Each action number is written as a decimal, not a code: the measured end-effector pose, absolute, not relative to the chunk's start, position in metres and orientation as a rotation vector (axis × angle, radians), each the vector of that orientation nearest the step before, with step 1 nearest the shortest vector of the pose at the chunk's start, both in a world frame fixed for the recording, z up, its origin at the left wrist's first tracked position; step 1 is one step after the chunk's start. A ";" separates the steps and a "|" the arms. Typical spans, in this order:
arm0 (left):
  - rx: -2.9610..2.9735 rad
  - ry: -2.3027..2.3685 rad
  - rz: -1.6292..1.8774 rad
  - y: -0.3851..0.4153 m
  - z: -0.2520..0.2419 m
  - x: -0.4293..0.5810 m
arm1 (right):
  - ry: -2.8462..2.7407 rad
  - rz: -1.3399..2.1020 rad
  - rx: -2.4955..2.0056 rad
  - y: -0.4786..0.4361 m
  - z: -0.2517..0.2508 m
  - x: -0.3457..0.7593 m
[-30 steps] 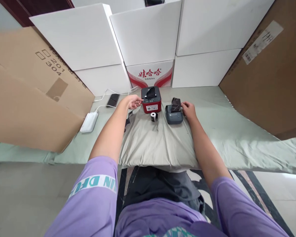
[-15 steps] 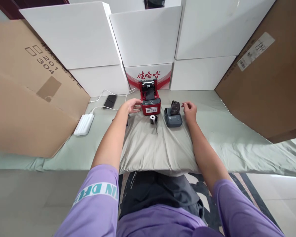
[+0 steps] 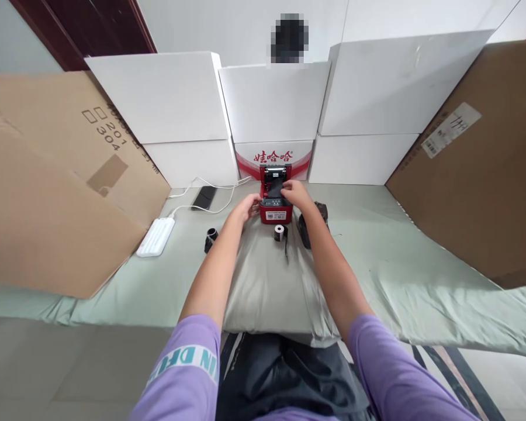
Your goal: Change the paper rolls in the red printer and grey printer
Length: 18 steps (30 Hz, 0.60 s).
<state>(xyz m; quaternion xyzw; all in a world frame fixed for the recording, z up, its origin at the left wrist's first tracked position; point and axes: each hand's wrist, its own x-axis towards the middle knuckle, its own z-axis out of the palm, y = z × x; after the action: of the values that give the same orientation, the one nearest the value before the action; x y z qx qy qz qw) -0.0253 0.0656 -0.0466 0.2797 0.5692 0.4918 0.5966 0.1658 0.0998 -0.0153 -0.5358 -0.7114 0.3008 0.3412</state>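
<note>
A red label printer [image 3: 276, 214] stands with its lid raised, a black strip of label paper [image 3: 274, 188] showing inside. My left hand [image 3: 249, 207] rests against the printer's left side, fingers extended and partly curved. Over the printer's right side, my right hand [image 3: 294, 192] has its fingers closed at the edge of the black strip; its fingertips are small in view. A small roll of labels [image 3: 279, 233] with a dark tail lies just in front of the printer. Behind my right forearm, a dark portable printer [image 3: 304, 233] is partly hidden.
Left of my left forearm is a black roll [image 3: 211, 238]. Farther left lie a phone [image 3: 204, 197] and a white power bank [image 3: 156, 237] with a white cable. White boxes [image 3: 272, 105] wall off the back; cardboard panels [image 3: 39, 193] flank both sides. A person's blurred head shows beyond.
My right hand has moved left from beside the portable printer to the black strip in the red printer. My left hand stays at the printer's left side. The camera view has tilted up.
</note>
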 end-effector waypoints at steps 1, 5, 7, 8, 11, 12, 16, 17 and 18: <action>0.642 1.325 1.174 0.066 -0.050 -0.022 | -1.886 0.751 -1.426 0.100 -0.018 0.163; 0.601 1.315 1.328 0.066 -0.071 -0.003 | -1.934 0.594 -1.509 0.096 -0.024 0.159; 0.573 1.265 1.472 0.064 -0.085 0.010 | -1.987 0.570 -1.543 0.096 -0.024 0.159; 0.559 1.231 1.559 0.063 -0.091 0.016 | -2.023 0.559 -1.559 0.097 -0.023 0.159; 0.570 1.187 1.771 0.059 -0.106 0.030 | -2.125 0.505 -1.594 0.100 -0.019 0.159; 0.599 1.210 1.796 0.059 -0.109 0.033 | -2.151 0.493 -1.599 0.101 -0.018 0.159; 0.741 1.313 1.786 0.058 -0.116 0.032 | -2.218 0.496 -1.623 0.099 -0.016 0.159; 0.758 1.328 1.773 0.059 -0.117 0.030 | -2.225 0.502 -1.636 0.098 -0.016 0.158; 0.764 1.337 1.764 0.059 -0.118 0.029 | -2.228 0.508 -1.649 0.097 -0.016 0.157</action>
<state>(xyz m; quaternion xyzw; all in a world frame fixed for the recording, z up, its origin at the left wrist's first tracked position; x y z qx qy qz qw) 0.0293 0.0595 -0.1176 0.3006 0.5260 0.6939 0.3893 0.1573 0.0966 -0.0157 -0.5777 -0.7802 0.1778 0.1611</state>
